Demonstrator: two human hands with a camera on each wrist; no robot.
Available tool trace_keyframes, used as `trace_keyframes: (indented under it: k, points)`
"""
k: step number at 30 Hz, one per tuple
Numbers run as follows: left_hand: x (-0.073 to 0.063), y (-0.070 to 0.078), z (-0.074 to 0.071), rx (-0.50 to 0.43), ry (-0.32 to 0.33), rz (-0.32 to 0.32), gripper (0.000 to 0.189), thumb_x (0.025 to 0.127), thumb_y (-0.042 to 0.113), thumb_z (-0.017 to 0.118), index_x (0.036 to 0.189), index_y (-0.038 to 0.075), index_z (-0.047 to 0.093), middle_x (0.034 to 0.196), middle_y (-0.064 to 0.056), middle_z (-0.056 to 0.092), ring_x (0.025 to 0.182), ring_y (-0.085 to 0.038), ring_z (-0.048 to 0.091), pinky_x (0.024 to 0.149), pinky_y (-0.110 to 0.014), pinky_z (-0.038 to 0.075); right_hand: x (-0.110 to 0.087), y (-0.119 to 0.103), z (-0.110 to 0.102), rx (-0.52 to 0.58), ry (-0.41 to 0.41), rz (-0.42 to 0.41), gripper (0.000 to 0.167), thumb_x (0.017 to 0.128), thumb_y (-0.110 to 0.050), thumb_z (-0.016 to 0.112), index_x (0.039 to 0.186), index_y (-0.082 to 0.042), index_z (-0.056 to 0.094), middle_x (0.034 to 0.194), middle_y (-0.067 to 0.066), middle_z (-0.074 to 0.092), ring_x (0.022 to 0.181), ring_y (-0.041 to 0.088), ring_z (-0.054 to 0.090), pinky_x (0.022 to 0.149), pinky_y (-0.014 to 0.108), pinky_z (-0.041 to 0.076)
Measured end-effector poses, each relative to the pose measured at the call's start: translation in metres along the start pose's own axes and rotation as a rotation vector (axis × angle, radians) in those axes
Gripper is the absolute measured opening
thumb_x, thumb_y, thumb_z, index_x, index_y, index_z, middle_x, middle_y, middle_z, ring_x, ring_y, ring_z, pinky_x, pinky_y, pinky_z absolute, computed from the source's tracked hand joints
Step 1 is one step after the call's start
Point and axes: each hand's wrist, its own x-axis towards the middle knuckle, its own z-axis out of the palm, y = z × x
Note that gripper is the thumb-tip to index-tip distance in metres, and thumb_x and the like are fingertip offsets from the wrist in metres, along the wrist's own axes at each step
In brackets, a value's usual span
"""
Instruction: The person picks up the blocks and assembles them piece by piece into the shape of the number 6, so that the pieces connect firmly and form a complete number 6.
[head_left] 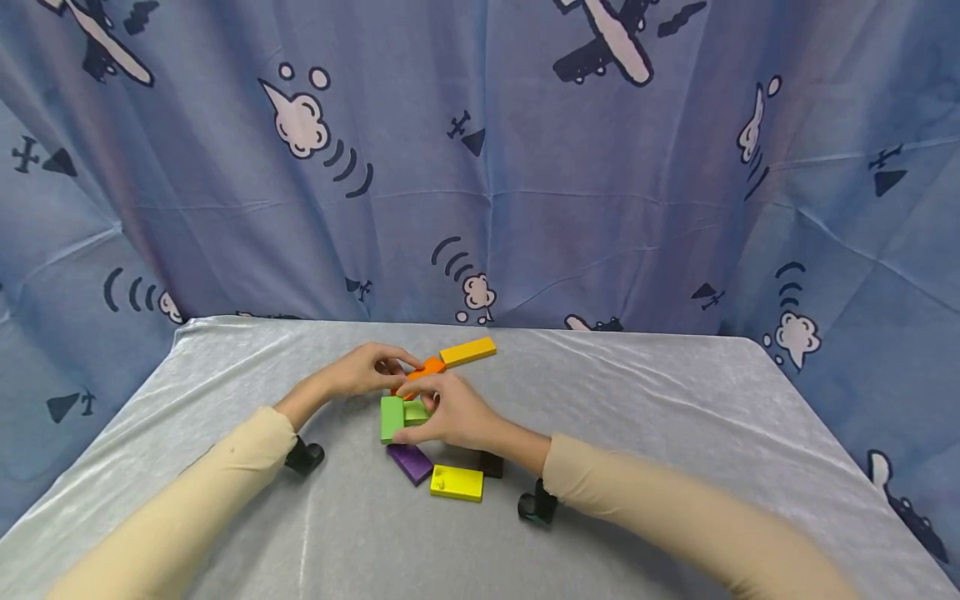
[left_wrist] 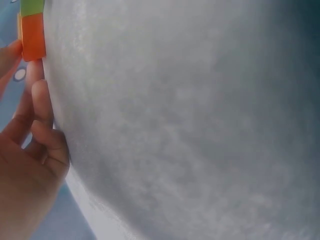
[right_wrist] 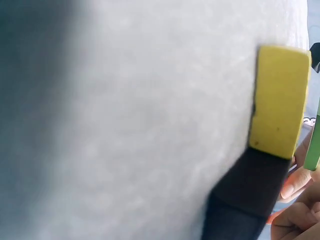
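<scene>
My left hand (head_left: 367,371) pinches an orange block (head_left: 429,367) between thumb and forefinger; in the left wrist view the fingertips meet the orange block (left_wrist: 34,37) at its lower end. Close beside it, my right hand (head_left: 457,412) grips a light green block (head_left: 392,419) lengthwise, forefinger at the far end and thumb at the near end. Another green block (head_left: 416,412) lies crosswise next to it, partly hidden by the right fingers. In the right wrist view, the green block (right_wrist: 313,145) shows at the right edge above the curled fingers.
An amber block (head_left: 468,352) lies beyond the orange one. Nearer me are a purple block (head_left: 410,463), a bright yellow block (head_left: 457,482) and a dark block (head_left: 491,464), partly under the right wrist. Grey cloth covers the table (head_left: 637,417); a blue printed curtain (head_left: 420,167) hangs behind.
</scene>
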Motion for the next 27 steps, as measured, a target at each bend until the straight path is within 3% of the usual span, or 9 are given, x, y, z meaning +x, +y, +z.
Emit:
trace_keyframes:
  k: [8, 14, 27]
  points:
    - [0.002, 0.004, -0.001, -0.011, 0.001, -0.012, 0.032, 0.095, -0.003, 0.067, 0.127, -0.003, 0.068, 0.101, -0.01, 0.073, 0.093, -0.025, 0.068, 0.079, -0.036, 0.054, 0.003, 0.002, 0.001, 0.034, 0.021, 0.011, 0.045, 0.076, -0.022, 0.093, 0.115, -0.01, 0.075, 0.066, -0.004, 0.039, 0.059, 0.008, 0.035, 0.056, 0.025, 0.029]
    - [0.001, 0.004, -0.002, -0.024, 0.002, -0.016, 0.032, 0.095, -0.005, 0.067, 0.126, -0.003, 0.068, 0.1, -0.011, 0.073, 0.093, -0.026, 0.068, 0.08, -0.036, 0.054, 0.005, 0.0, 0.003, -0.01, 0.018, 0.005, 0.043, 0.076, -0.026, 0.093, 0.113, -0.012, 0.076, 0.067, -0.003, 0.04, 0.06, 0.008, 0.037, 0.057, 0.025, 0.028]
    - [0.003, -0.001, -0.001, -0.007, 0.01, -0.021, 0.031, 0.095, -0.002, 0.069, 0.126, -0.001, 0.069, 0.104, -0.011, 0.072, 0.095, -0.026, 0.068, 0.084, -0.04, 0.054, 0.009, -0.008, 0.008, -0.07, 0.017, 0.087, 0.052, 0.074, -0.034, 0.094, 0.118, -0.012, 0.076, 0.064, -0.003, 0.04, 0.058, 0.009, 0.036, 0.055, 0.025, 0.025]
